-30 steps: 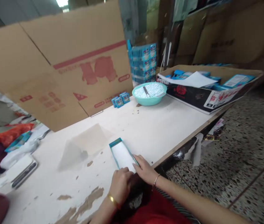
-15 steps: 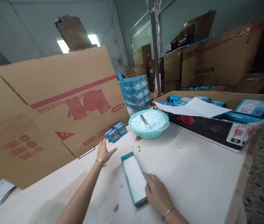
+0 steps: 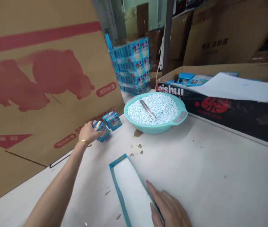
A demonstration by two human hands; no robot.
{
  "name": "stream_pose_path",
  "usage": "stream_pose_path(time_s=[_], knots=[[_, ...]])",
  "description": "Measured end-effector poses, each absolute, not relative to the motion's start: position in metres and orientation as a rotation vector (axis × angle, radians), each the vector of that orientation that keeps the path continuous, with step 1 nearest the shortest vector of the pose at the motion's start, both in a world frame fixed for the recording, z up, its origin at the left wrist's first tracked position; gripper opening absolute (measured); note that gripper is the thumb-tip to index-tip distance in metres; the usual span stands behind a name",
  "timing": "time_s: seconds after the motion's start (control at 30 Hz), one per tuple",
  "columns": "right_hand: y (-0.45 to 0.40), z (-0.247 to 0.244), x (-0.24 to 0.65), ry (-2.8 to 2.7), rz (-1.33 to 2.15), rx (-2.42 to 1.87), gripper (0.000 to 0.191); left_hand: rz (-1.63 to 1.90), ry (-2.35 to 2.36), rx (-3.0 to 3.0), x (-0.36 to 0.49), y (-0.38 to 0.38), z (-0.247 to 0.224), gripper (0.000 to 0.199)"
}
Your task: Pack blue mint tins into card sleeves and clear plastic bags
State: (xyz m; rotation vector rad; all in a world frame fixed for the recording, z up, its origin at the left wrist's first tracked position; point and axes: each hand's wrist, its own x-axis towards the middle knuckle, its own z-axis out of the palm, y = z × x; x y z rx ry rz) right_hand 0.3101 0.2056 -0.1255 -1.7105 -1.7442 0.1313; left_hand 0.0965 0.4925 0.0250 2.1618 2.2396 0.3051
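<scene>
Fingers and thumb of my left hand [image 3: 89, 132] close round a small blue printed box [image 3: 103, 131] beside the big carton. Just behind it stand more small blue boxes [image 3: 113, 121]. My right hand [image 3: 170, 208] grips the right side wall of a long, shallow blue tray [image 3: 121, 192] with a white inside, lying on the white table. A turquoise bowl [image 3: 155, 128] full of small pale pellets sits beyond the tray, with metal tweezers [image 3: 148, 109] resting on the pellets.
A large cardboard carton [image 3: 60, 123] rises along the left. Stacked blue packs [image 3: 131, 66] stand behind the bowl. At the right, an open black-sided box [image 3: 230, 116] holds blue boxes and a white sheet [image 3: 238, 86]. The white table [image 3: 209, 176] has brown stains near the bowl.
My left hand has reached the small boxes and closed on one, which is now tilted. My right hand stays at the tray's side. The view has moved closer and lower.
</scene>
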Motion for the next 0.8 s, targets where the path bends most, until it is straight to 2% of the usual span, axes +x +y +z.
stream_pose_path(time_s=[0.07,0.13,0.23,0.3,0.47,0.67,0.8], knots=[[0.206,-0.114,0.314,-1.779,0.158,-1.641,0.057,0.544,2.101,2.117,0.1,0.452,0.04,0.076],[0.208,-0.105,0.318,-1.83,0.166,-1.539,0.057,0.629,1.897,2.055,0.108,0.406,0.051,0.081],[0.211,-0.097,0.321,-1.868,0.126,-1.454,0.059,0.444,1.582,2.014,0.127,0.351,0.054,0.074],[0.211,-0.097,0.321,-1.873,0.097,-1.458,0.059,0.328,1.555,2.105,0.14,0.333,0.05,0.068],[0.209,-0.108,0.322,-1.927,0.092,-1.47,0.061,0.129,1.588,2.443,0.168,0.335,0.042,0.062],[0.209,-0.119,0.321,-1.874,0.134,-1.507,0.059,0.048,1.53,2.486,0.173,0.341,0.021,0.061],[0.211,-0.126,0.32,-1.87,0.13,-1.475,0.058,-0.012,1.515,2.581,0.163,0.356,0.028,0.073]])
